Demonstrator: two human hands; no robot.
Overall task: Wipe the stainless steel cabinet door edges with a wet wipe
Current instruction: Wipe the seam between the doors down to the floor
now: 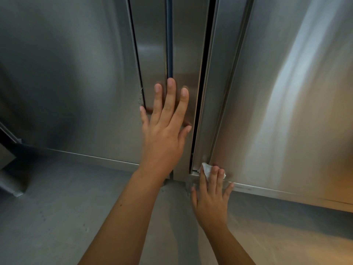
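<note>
Two stainless steel cabinet doors face me: the left door (66, 83) and the right door (286, 111), which stands slightly ajar. Between them runs a steel centre post (152, 44) with a dark vertical seal. My left hand (164, 131) lies flat on that post, fingers straight and spread. My right hand (210, 196) presses a small white wet wipe (206, 169) with straight fingers against the bottom left corner of the right door, at its lower edge.
A grey concrete floor (76, 217) stretches below the doors. A steel ledge or step (11, 169) juts out at the far left. The right door's bottom edge (286, 192) runs off to the right.
</note>
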